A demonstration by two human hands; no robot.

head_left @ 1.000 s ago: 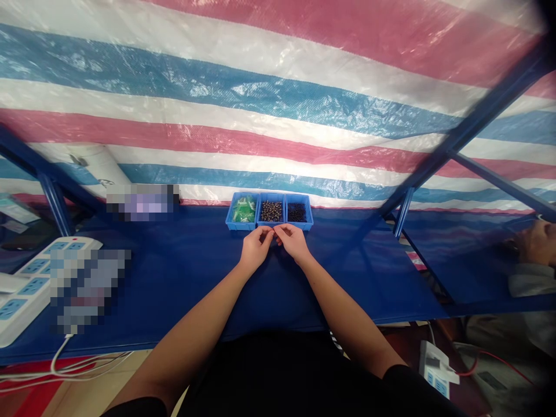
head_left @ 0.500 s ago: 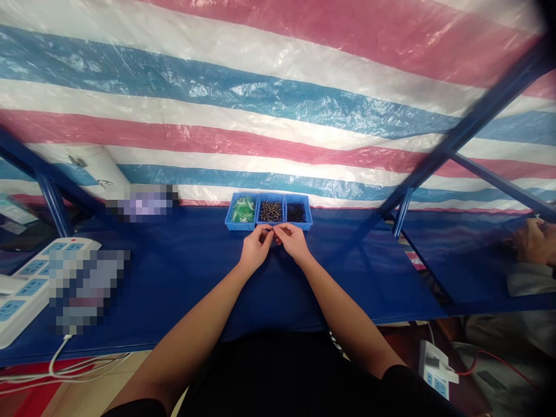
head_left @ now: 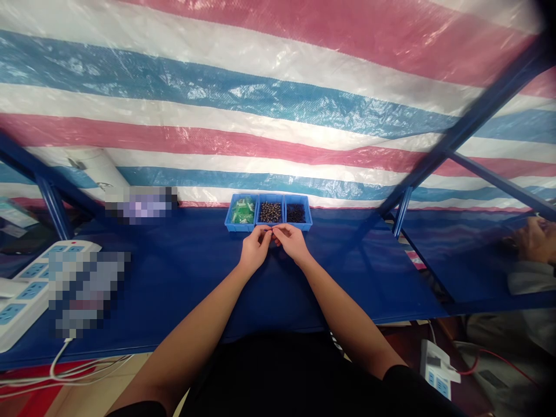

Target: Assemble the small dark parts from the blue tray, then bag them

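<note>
Three small blue plastic trays stand side by side at the back of the table. The left tray (head_left: 242, 210) holds green-and-white parts in bags, the middle tray (head_left: 270, 212) holds small brown-black parts, and the right tray (head_left: 296, 212) holds darker small parts. My left hand (head_left: 256, 246) and my right hand (head_left: 292, 243) meet just in front of the middle tray. Their fingertips pinch a tiny dark-blue part (head_left: 267, 230), mostly hidden by my fingers.
A blue cloth-covered table (head_left: 182, 272) sits before a striped tarpaulin (head_left: 278, 116). A white power strip (head_left: 26, 304) and blurred objects lie at the left. Blue shelf posts stand on both sides. A person's hand (head_left: 536, 240) shows at the right.
My hands stay together with the tiny part between their fingertips. The whole view has shifted very slightly.
</note>
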